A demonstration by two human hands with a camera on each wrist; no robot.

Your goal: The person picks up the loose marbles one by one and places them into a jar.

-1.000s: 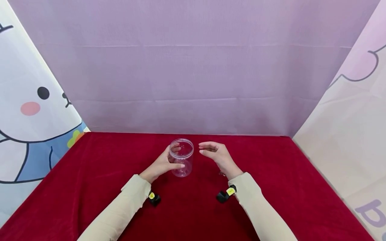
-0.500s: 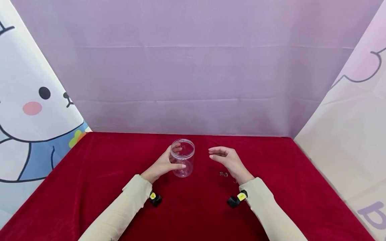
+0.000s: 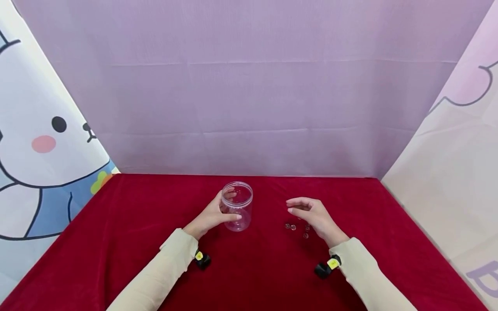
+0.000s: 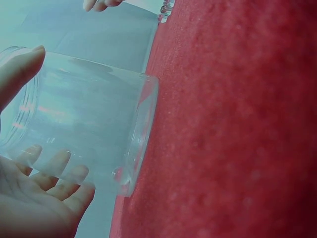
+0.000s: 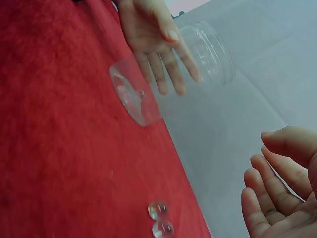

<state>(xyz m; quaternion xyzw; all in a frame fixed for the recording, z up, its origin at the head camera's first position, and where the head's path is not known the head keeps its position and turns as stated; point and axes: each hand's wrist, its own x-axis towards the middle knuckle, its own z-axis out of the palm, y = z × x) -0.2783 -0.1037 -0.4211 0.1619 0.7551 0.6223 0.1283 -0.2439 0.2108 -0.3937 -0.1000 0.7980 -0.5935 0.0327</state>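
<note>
A clear plastic jar (image 3: 245, 214) with no lid stands upright on the red cloth. My left hand (image 3: 212, 216) grips its side, thumb at the front and fingers around the back. Through the wall, the left wrist view shows one clear glass marble (image 4: 120, 174) at the jar's bottom. To the right, my right hand (image 3: 313, 216) hovers over the cloth, fingers loosely bent and nothing between them. Several clear marbles (image 3: 293, 227) lie below and beside it, some partly covered by the hand. In the right wrist view two marbles (image 5: 158, 210) sit side by side.
Red cloth (image 3: 253, 272) covers the table. A plain lilac backdrop (image 3: 249, 95) rises behind its far edge, with printed cartoon panels at the left (image 3: 43, 99) and right (image 3: 459, 172). A black camera (image 3: 324, 270) is strapped to my right wrist.
My right hand has moved away from the jar, to the right and nearer me, uncovering marbles on the cloth. My left hand keeps holding the jar in place.
</note>
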